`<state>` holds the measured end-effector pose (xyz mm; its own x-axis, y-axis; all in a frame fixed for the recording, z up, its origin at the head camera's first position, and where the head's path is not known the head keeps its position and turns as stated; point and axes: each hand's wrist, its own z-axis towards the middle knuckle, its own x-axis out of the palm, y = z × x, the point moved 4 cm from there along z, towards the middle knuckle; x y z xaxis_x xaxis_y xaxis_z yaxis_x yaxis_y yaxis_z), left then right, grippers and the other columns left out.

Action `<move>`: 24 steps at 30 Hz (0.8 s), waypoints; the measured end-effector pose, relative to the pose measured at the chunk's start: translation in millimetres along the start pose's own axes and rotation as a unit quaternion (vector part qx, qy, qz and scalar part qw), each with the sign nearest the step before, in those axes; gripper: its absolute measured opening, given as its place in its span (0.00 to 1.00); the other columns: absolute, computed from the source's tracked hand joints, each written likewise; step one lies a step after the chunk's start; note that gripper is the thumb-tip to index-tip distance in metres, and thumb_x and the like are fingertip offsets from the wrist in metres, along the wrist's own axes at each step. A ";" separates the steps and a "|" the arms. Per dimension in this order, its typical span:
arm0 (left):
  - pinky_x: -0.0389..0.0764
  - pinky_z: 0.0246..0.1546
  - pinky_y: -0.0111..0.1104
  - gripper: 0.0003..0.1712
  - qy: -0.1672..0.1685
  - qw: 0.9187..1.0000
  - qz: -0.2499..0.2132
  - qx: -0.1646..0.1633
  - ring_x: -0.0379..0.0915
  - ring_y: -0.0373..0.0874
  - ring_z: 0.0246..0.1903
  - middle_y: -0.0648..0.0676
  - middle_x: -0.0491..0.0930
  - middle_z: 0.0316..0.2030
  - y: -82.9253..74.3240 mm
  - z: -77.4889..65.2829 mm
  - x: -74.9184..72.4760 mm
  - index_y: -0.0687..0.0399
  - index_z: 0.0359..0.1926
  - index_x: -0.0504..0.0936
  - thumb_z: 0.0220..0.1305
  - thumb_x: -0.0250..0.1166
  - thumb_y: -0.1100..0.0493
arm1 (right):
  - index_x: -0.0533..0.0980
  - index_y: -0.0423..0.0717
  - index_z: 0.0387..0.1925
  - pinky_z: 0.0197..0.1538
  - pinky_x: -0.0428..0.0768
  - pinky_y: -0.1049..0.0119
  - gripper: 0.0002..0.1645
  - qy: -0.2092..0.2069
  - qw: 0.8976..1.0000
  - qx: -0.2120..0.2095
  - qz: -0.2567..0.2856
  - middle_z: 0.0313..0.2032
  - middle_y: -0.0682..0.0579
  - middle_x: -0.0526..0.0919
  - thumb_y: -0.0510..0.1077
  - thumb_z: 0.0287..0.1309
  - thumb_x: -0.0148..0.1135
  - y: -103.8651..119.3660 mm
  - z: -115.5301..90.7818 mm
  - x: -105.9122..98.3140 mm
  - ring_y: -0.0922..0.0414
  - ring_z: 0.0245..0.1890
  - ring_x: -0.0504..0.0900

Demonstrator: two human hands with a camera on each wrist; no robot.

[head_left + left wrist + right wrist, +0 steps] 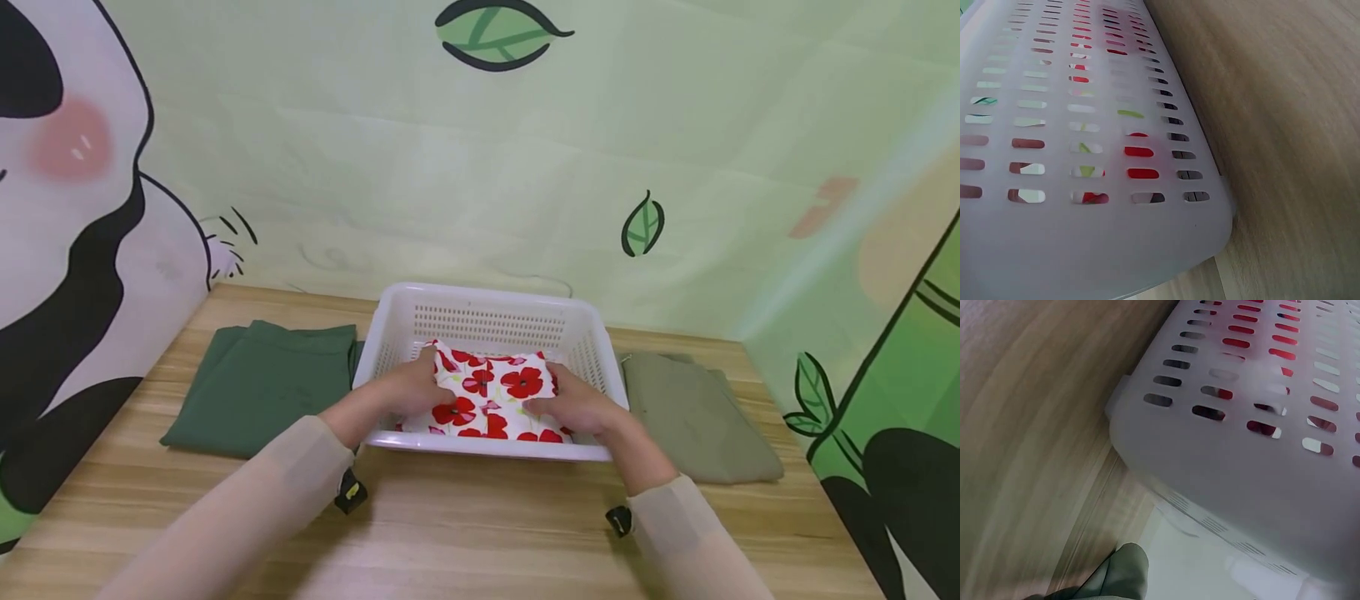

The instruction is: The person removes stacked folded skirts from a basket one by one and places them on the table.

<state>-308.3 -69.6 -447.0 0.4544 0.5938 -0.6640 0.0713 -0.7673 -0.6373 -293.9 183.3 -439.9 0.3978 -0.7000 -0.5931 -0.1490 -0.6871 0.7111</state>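
A folded white cloth with red flowers [491,400] lies inside a white plastic basket [487,448] in the head view. My left hand [411,387] grips the cloth's left side, thumb on top. On its right side my right hand [577,402] does the same, also with the thumb over the cloth. The fingers of both hands are partly hidden at the cloth's edges. Through the slots of the basket wall [1079,244] in the left wrist view, red and white patches show. The right wrist view has similar patches behind the slotted wall [1210,462].
Left of the basket lies a folded dark green cloth [270,387]. A folded khaki cloth [693,417] lies on the right. All stand on a wooden table [480,525], with a printed wall hanging [360,167] behind it.
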 end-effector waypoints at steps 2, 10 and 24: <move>0.74 0.67 0.57 0.56 0.001 1.000 -0.006 -0.001 0.73 0.57 0.63 0.63 0.66 0.74 -0.2 -0.7 -0.4 0.56 0.83 0.42 0.68 0.67 0.50 | 0.57 0.51 0.79 0.70 0.74 0.45 0.48 -0.001 1.000 -0.002 0.000 0.69 0.47 0.72 0.49 0.64 0.69 -0.3 0.6 -0.1 0.47 0.66 0.70; 0.69 0.70 0.60 0.50 0.008 0.999 -0.042 0.006 0.67 0.60 0.71 0.63 0.60 0.78 -2.9 -1.3 -1.4 0.51 0.84 0.41 0.72 0.61 0.53 | 0.54 0.51 0.81 0.70 0.73 0.43 0.49 -0.009 1.000 -0.004 -0.003 0.72 0.44 0.68 0.43 0.64 0.68 0.0 1.4 -0.5 0.45 0.68 0.68; 0.71 0.71 0.56 0.51 -0.009 0.998 -0.068 0.014 0.65 0.58 0.72 0.60 0.60 0.78 -5.9 -0.4 -3.3 0.48 0.84 0.42 0.70 0.62 0.59 | 0.50 0.53 0.82 0.71 0.73 0.47 0.51 -0.011 0.999 -0.021 0.022 0.75 0.44 0.65 0.38 0.65 0.65 1.8 1.8 -3.3 0.45 0.69 0.67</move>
<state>-309.8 -67.1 -440.9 0.4267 0.6966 -0.5768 0.1066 -0.6720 -0.7328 -297.1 183.9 -437.4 0.3720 -0.7331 -0.5693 -0.1272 -0.6478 0.7511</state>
